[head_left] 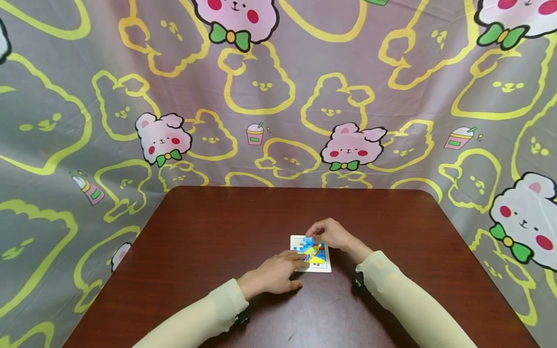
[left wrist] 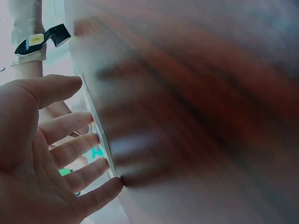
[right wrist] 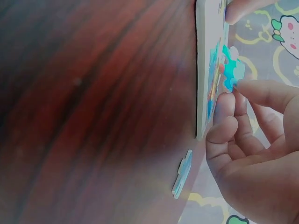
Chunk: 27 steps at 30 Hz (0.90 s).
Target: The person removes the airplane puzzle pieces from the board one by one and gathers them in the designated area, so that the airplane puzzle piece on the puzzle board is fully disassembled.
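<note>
A small jigsaw puzzle board (head_left: 325, 268) with a white border and a blue and yellow picture lies flat on the table. Its upper left part shows pale patches without the picture. My left hand (head_left: 277, 273) rests over the board's left edge, fingers spread and fairly straight. At the far right corner is my right hand (head_left: 331, 234). In the right wrist view, its thumb and finger pinch a blue-green puzzle piece (right wrist: 234, 70), tilted just above the board. The left wrist view shows the left fingertips (left wrist: 117, 183) along the board's edge.
Another loose puzzle piece (right wrist: 182, 174) lies on the table beside the board, near the right hand. The dark brown wooden table (head_left: 209, 227) has rounded far corners. A patterned cloth (head_left: 278, 121) with cartoon animals hangs around its back and sides.
</note>
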Motion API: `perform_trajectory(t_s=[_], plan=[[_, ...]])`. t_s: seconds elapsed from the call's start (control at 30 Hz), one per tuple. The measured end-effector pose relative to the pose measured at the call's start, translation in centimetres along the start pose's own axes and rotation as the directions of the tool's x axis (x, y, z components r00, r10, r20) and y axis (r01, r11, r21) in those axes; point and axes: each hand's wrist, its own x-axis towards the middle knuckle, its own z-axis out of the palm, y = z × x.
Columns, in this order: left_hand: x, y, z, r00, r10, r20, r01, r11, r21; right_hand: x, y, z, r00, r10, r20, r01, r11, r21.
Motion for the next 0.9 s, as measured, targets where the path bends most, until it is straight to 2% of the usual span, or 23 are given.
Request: perform_trajectory(t_s=[0.1,0.9], plan=[[0.04,0.03,-0.06,1.0,-0.006,0.002,0.006,1.0,-0.004,0.07,0.09,-0.06,1.0,-0.021,0.003,0.021,1.0,-0.013],[0.2,-0.04,-0.23,1.0,-0.013,0.009,0.013,1.0,-0.018,0.45,0.33,-0.22,1.0,-0.008,0.009,0.008,1.0,0.025]])
